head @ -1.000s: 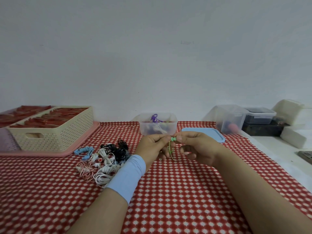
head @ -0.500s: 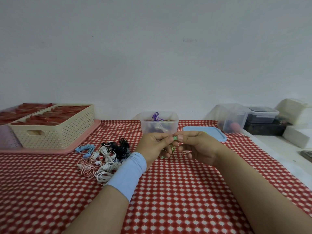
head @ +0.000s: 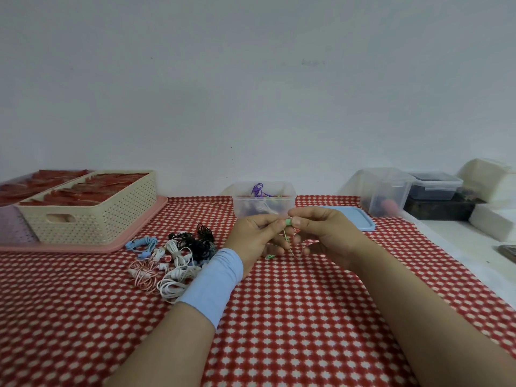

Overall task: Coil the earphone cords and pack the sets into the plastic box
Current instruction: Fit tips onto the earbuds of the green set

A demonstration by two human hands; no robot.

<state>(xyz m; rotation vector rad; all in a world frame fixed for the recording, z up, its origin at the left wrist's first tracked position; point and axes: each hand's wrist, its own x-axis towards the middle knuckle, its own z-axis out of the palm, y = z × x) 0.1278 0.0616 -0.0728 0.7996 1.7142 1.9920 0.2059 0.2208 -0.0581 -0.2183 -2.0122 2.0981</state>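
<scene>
My left hand [head: 255, 237] and my right hand [head: 324, 233] meet above the checked cloth, both pinching a green earphone set [head: 288, 222]. Its thin cord hangs down between the hands, and a green piece of it lies on the cloth under my left hand. Just behind the hands stands the clear plastic box [head: 264, 203], open, with a purple set and other coiled sets inside. A pile of loose earphones [head: 173, 258], white, black, pink and blue, lies left of my left wrist, which wears a light blue band.
The box's blue lid [head: 354, 220] lies flat to the right of the box. A cream perforated basket [head: 89, 210] with red items sits on a pink tray at the left. Clear containers [head: 384, 191], a dark box and white blocks stand at the right, past the cloth's edge.
Both hands stayed together on the green set, shifting only slightly. The hanging cord loop looks shorter and the view has tilted a little upward.
</scene>
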